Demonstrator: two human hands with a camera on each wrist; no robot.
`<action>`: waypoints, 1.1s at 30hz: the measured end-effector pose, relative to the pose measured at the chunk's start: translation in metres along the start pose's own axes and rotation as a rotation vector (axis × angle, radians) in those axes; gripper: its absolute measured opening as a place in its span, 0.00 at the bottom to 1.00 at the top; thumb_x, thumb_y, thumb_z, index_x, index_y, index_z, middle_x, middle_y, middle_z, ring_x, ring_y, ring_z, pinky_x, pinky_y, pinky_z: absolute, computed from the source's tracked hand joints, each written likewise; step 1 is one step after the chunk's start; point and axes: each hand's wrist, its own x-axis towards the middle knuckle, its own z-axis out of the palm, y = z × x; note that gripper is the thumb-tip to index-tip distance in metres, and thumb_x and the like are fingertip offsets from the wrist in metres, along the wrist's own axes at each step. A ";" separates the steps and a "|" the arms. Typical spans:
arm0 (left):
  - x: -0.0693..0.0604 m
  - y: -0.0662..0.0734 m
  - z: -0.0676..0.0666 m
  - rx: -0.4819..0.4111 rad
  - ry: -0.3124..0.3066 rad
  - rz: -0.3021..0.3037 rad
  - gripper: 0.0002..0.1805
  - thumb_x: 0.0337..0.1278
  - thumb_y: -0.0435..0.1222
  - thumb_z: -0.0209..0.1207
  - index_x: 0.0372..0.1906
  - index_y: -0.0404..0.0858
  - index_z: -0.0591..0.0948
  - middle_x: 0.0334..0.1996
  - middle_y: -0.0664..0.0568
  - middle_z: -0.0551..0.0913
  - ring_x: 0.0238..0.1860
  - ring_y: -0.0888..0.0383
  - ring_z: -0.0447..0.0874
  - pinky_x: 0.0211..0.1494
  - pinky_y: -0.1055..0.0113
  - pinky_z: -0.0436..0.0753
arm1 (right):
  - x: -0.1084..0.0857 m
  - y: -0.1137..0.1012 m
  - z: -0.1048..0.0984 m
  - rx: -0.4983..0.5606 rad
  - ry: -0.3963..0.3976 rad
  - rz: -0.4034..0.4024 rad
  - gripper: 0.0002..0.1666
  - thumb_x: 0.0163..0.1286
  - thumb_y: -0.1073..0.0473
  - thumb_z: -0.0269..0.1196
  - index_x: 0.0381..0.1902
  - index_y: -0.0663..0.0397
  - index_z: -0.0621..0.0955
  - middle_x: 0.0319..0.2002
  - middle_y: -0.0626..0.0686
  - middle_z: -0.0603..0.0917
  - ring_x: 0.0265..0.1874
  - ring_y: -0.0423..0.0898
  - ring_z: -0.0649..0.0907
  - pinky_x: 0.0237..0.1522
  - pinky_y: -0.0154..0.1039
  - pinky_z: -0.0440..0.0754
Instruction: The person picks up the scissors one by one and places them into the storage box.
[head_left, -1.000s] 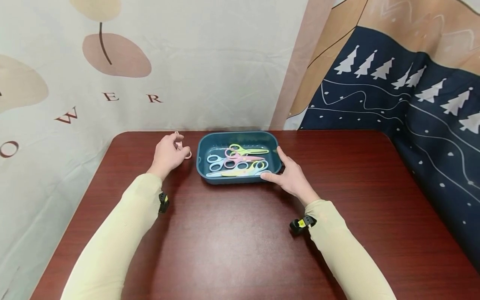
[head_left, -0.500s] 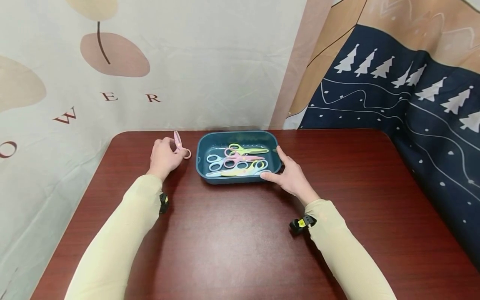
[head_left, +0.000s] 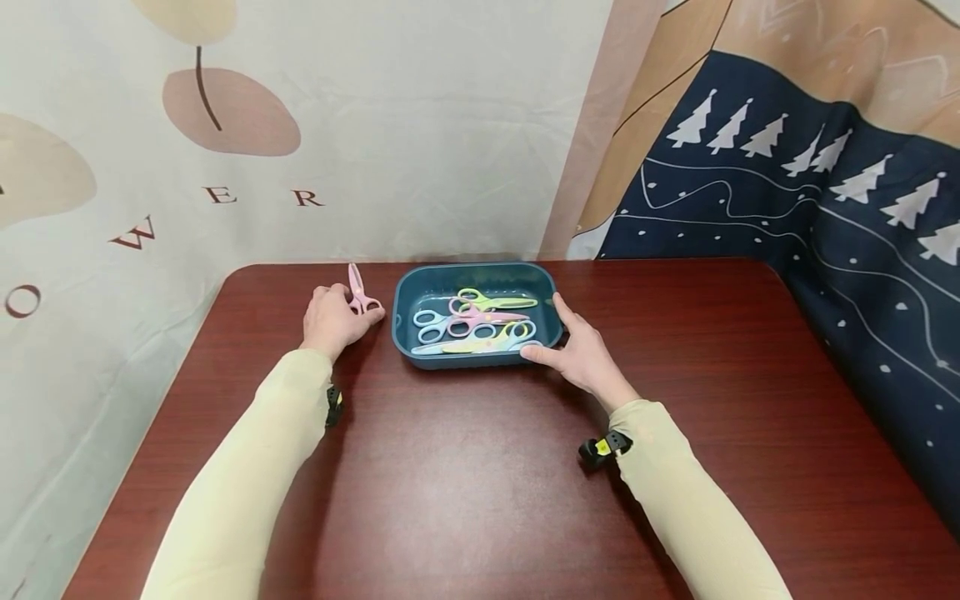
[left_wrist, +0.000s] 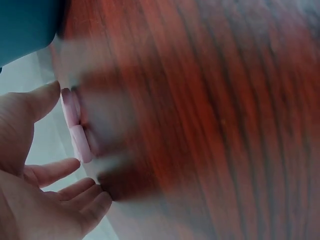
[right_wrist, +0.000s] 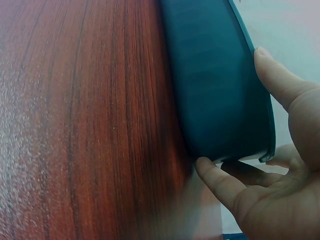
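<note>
A pair of pink scissors [head_left: 357, 283] lies on the table left of the tray, blades pointing away from me. My left hand [head_left: 330, 321] is beside it. In the left wrist view the thumb and index fingertips sit at either side of the pink handle loops [left_wrist: 75, 120], spread apart; contact is hard to tell. The dark teal tray [head_left: 472, 360] holds several scissors: green [head_left: 501, 302], pink [head_left: 491, 317], and pale blue and yellow ones near its front wall. My right hand [head_left: 585, 354] grips the tray's right end, thumb on the rim and fingers round the corner.
The reddish-brown wooden table [head_left: 450, 483] stretches out in front of me and to both sides. A pale printed cloth [head_left: 420, 142] hangs behind its back edge. At the right hangs a navy cloth [head_left: 750, 200] with white trees.
The pink scissors were mostly behind my left fingers, then came into view; now both loops show. My left fingers have spread lower beside them. My right hand and the tray stayed put.
</note>
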 end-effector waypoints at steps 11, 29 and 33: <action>-0.002 0.001 -0.003 0.058 -0.029 0.008 0.34 0.61 0.49 0.66 0.57 0.22 0.76 0.51 0.31 0.72 0.52 0.37 0.71 0.59 0.43 0.75 | -0.001 -0.001 -0.001 0.008 -0.001 0.000 0.65 0.64 0.41 0.74 0.85 0.48 0.48 0.81 0.64 0.55 0.79 0.62 0.58 0.75 0.61 0.63; -0.006 -0.003 -0.013 0.051 -0.069 0.030 0.30 0.56 0.45 0.71 0.51 0.23 0.77 0.41 0.35 0.76 0.43 0.40 0.74 0.49 0.48 0.76 | 0.000 -0.001 -0.001 0.005 -0.009 0.004 0.65 0.65 0.40 0.73 0.85 0.48 0.47 0.82 0.62 0.54 0.80 0.61 0.57 0.76 0.61 0.62; -0.006 -0.006 -0.014 0.035 -0.071 0.023 0.31 0.54 0.44 0.73 0.52 0.24 0.77 0.41 0.35 0.76 0.44 0.40 0.74 0.49 0.48 0.77 | -0.001 -0.001 -0.001 -0.001 -0.006 0.000 0.65 0.65 0.40 0.73 0.85 0.48 0.47 0.82 0.62 0.54 0.80 0.61 0.57 0.76 0.61 0.62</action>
